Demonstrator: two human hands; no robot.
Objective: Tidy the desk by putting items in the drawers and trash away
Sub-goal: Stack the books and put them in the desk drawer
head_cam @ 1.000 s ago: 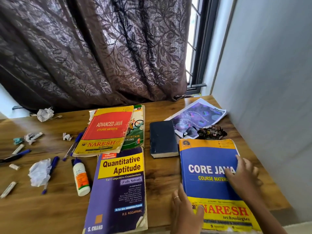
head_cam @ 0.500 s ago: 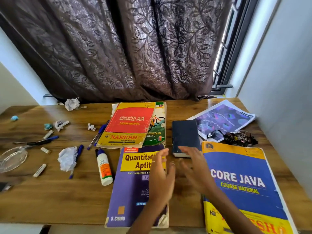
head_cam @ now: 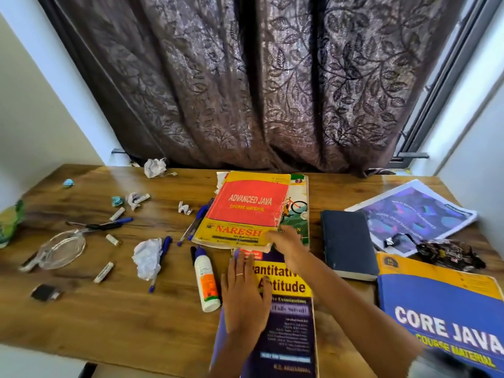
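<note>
Left hand [head_cam: 243,298] laid flat, fingers straight, on purple-and-yellow Quantitative Aptitude paperback [head_cam: 286,317] at wooden desk [head_cam: 122,317] front edge, right hand [head_cam: 286,245] fingers curled at red-and-yellow Advanced Java book [head_cam: 245,211] near corner, grip unclear.

A wooden counter [head_cam: 117,317] with dark grain runs across the room, its far edge set against a window hung with a heavy brown curtain [head_cam: 245,85] patterned in leaves and vines. Plain white walls close in on the left [head_cam: 35,110] and on the right [head_cam: 474,148], the right one meeting the counter's end. At the curtain's right edge a dark window frame [head_cam: 447,85] shows, with bright daylight coming in beside it, and a pale strip of floor lies below the counter's near edge at lower left.
</note>
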